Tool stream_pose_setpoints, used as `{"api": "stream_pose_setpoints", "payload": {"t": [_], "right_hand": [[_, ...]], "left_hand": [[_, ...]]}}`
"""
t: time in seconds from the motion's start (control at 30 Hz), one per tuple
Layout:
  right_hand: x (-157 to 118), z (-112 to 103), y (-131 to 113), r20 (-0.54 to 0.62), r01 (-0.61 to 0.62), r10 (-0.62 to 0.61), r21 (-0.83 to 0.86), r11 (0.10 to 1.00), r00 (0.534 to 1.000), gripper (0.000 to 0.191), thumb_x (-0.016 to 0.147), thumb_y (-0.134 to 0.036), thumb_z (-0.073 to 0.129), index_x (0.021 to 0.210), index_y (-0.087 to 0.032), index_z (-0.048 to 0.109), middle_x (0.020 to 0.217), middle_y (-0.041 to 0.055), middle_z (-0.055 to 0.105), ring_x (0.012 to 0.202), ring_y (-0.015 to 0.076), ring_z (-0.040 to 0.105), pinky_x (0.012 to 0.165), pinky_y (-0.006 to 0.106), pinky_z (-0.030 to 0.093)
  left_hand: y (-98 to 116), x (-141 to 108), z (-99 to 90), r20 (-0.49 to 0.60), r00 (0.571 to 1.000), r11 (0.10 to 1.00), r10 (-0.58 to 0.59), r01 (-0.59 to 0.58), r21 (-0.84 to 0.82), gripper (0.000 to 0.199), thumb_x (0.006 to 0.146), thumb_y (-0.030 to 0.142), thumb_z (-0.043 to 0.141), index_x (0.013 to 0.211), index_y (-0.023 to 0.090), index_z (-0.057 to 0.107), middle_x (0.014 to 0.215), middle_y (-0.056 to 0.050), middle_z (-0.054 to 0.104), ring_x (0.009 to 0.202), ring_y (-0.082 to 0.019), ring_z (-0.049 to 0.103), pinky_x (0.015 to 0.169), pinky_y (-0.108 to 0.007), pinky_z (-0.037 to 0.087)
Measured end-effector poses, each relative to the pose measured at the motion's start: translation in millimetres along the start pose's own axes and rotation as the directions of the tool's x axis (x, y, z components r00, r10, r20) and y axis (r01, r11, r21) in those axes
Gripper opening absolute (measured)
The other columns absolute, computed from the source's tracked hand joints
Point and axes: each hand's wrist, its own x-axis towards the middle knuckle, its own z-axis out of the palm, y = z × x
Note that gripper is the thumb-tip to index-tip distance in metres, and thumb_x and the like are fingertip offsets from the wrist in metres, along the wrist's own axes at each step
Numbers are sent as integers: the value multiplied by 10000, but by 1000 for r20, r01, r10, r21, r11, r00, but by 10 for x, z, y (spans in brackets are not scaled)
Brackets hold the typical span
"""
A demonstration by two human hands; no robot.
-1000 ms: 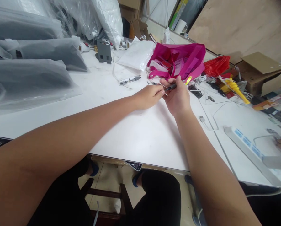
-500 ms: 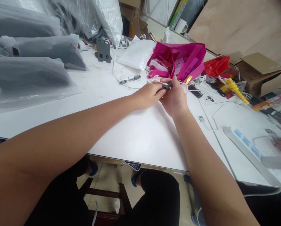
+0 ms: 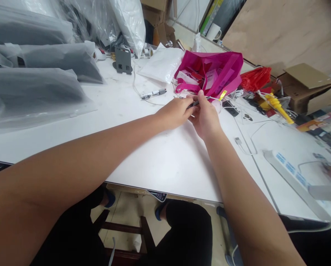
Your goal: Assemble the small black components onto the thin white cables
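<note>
Close together over the white table (image 3: 160, 155), my left hand (image 3: 174, 112) and my right hand (image 3: 207, 117) both hold a dark, slender, pen-like object (image 3: 193, 104). The fingers of both hands are closed round it and hide much of its length, so its exact kind is unclear. A thin white bit shows just beneath the fingers. To the left of my hands lies a clear-and-black pen (image 3: 153, 94). Right behind them stands an open magenta bag (image 3: 228, 72) with papers and small packets inside.
Grey plastic-wrapped packages (image 3: 29, 92) fill the left side. A grey phone stand (image 3: 123, 60) and a white padded envelope (image 3: 162, 63) are at the back. On the right are cables, a yellow tool (image 3: 279, 107), a cardboard box (image 3: 306, 87) and a white power strip (image 3: 290, 171).
My right thumb and fingers have shifted slightly left and down over the dark object. My left hand has stayed nearly in place, and the view has moved very slightly.
</note>
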Motion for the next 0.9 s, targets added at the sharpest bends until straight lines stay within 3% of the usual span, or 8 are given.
{"api": "stream_pose_setpoints", "payload": {"t": [0.13, 0.37, 0.57, 0.67, 0.8, 0.9], "right_hand": [[-10, 4, -8, 8, -2, 2, -6, 1000, 1000, 516, 820, -785, 740, 955, -287, 736, 765, -10, 665, 969, 213, 744, 859, 382, 635], [-14, -43, -55, 35, 62, -63, 35, 997, 997, 388, 795, -628, 859, 898, -299, 681, 952, -25, 754, 1039, 197, 747, 905, 375, 620], [35, -69, 11, -65, 88, -88, -5, 996, 994, 455, 781, -583, 884, 737, -255, 573, 801, -22, 701, 939, 182, 743, 896, 380, 636], [34, -53, 21, -48, 77, -76, 22, 997, 996, 427, 780, -589, 882, 802, -265, 604, 858, -29, 728, 960, 177, 748, 917, 374, 637], [16, -35, -16, 3, 74, -74, 68, 995, 997, 357, 804, -558, 866, 869, -285, 646, 969, -16, 772, 1064, 196, 753, 972, 383, 637], [14, -36, -27, 46, 100, -104, 76, 992, 994, 343, 801, -504, 883, 810, -276, 627, 955, -8, 778, 1049, 203, 759, 943, 388, 653]], "left_hand": [[-9, 10, -21, -13, 1000, 999, -5, 5, -31, 290, 1079, 312, 435, 1118, 184, 692, 1101, -131, 764, 1010, -261, 706, 924, -384, 508], [-60, 53, -79, -77, 997, 1000, -8, 7, -16, 282, 1090, 347, 434, 977, 192, 640, 886, -98, 688, 964, -272, 678, 899, -390, 474], [-13, 7, -65, -78, 996, 996, -53, 48, -72, 122, 1014, 294, 617, 1111, 238, 569, 906, -68, 632, 912, -257, 652, 842, -377, 449], [-41, 20, -72, -77, 996, 997, -35, 29, -68, 52, 1037, 281, 558, 1070, 244, 576, 908, -65, 644, 912, -254, 649, 844, -380, 442], [-86, 44, -68, -94, 996, 999, -3, -2, -50, 213, 1090, 319, 432, 995, 224, 597, 932, -79, 684, 982, -254, 660, 894, -375, 453], [-86, 36, -53, -89, 996, 998, 21, -27, -64, 205, 1087, 311, 443, 1030, 205, 609, 996, -83, 714, 1030, -246, 666, 930, -363, 462]]}}
